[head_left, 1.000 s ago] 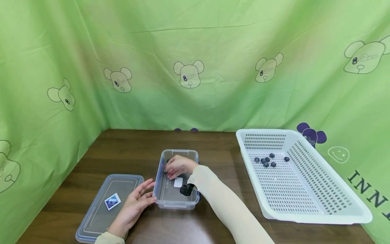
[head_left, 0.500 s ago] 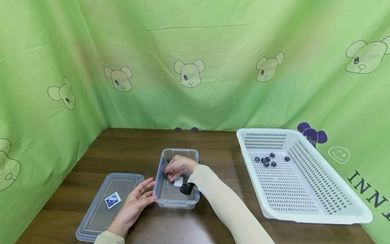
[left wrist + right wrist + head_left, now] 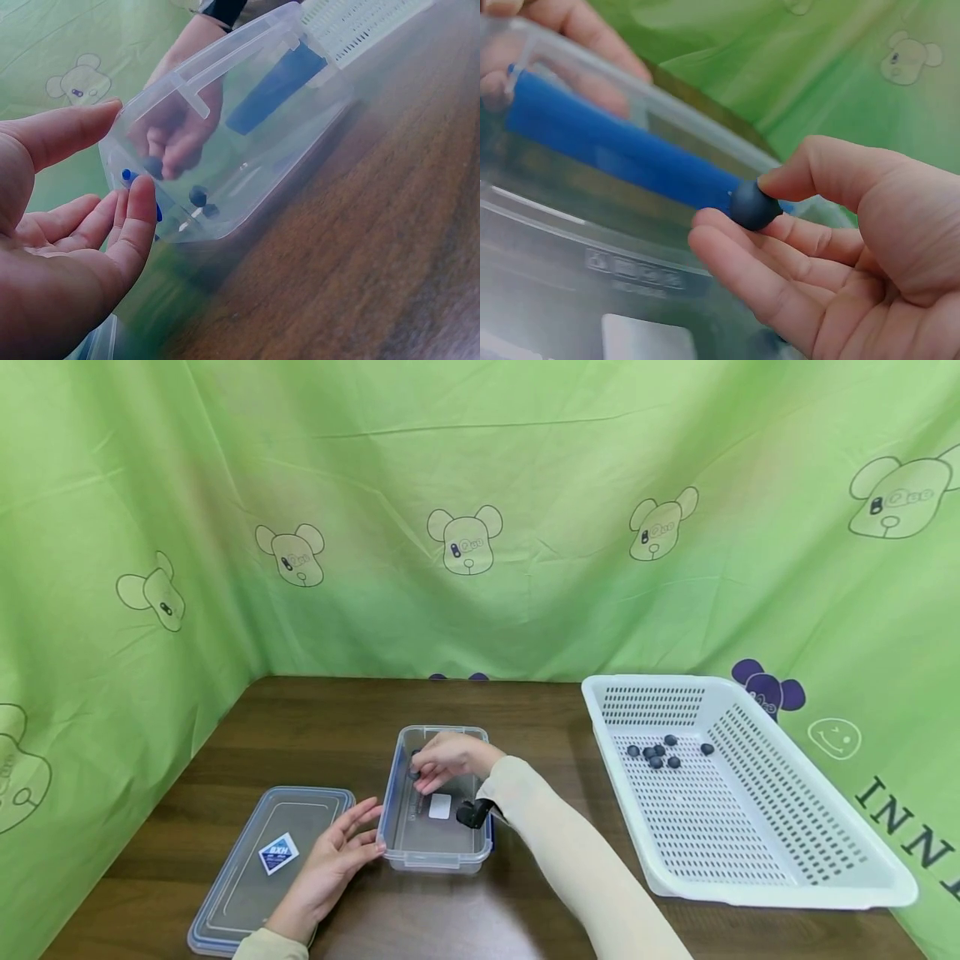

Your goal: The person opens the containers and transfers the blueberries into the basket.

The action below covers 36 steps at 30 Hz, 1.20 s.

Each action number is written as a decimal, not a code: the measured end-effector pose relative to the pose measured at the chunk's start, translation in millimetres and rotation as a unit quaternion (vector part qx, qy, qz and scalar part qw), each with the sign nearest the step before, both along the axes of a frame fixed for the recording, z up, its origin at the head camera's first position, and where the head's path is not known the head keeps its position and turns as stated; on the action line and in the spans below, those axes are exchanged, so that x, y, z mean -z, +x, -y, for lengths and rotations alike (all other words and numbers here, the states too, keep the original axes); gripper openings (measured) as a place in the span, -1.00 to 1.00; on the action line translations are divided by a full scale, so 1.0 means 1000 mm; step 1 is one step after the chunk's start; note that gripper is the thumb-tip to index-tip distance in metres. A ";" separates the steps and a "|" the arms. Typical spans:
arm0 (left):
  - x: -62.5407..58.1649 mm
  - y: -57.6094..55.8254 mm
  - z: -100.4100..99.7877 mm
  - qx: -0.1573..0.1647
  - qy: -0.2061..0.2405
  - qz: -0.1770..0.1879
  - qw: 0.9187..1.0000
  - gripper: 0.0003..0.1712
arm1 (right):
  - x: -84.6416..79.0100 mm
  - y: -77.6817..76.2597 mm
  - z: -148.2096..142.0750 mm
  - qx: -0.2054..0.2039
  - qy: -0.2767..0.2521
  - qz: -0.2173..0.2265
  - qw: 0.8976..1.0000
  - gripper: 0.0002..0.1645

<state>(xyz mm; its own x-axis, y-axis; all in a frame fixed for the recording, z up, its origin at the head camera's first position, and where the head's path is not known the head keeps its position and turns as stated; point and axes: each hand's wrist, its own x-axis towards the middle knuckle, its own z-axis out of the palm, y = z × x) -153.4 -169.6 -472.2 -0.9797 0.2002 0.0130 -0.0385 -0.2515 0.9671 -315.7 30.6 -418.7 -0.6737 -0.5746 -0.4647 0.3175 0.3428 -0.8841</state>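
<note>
Inside the clear plastic container [image 3: 427, 839], my right hand [image 3: 453, 756] pinches a dark blueberry [image 3: 754, 205] between thumb and fingertips. The berry is above the container's floor, near the wall with the blue clip. Beneath the hand, two more blueberries [image 3: 197, 196] lie in the container, seen through its side in the left wrist view. My left hand [image 3: 333, 860] is at the near left corner of the container, its fairly straight fingers and thumb touching the outside. A white label [image 3: 440, 807] lies on the container's floor.
Left of the container lies its blue-edged lid [image 3: 315, 818] with a blue sticker. A white perforated basket [image 3: 720, 852] at the right holds several blueberries [image 3: 656, 762]. Green patterned cloth [image 3: 465, 460] hangs behind the brown table [image 3: 337, 727].
My right hand has risen and shifted slightly back and right inside the container, with the blueberry in its fingertips. My left hand stays at the corner.
</note>
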 end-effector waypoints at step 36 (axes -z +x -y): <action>-0.002 -0.001 0.000 -0.004 0.000 0.028 1.000 -0.11 | -0.067 -0.017 -0.188 0.053 -0.107 -0.078 0.990 -0.70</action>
<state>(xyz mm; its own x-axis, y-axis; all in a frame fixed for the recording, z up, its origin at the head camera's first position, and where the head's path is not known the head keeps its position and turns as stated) -154.1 -169.7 -470.0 -0.9806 0.1918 -0.0417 -0.0903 -0.2523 0.9634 -333.1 218.4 -351.3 -0.7897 -0.5706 -0.2253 0.1950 0.1148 -0.9741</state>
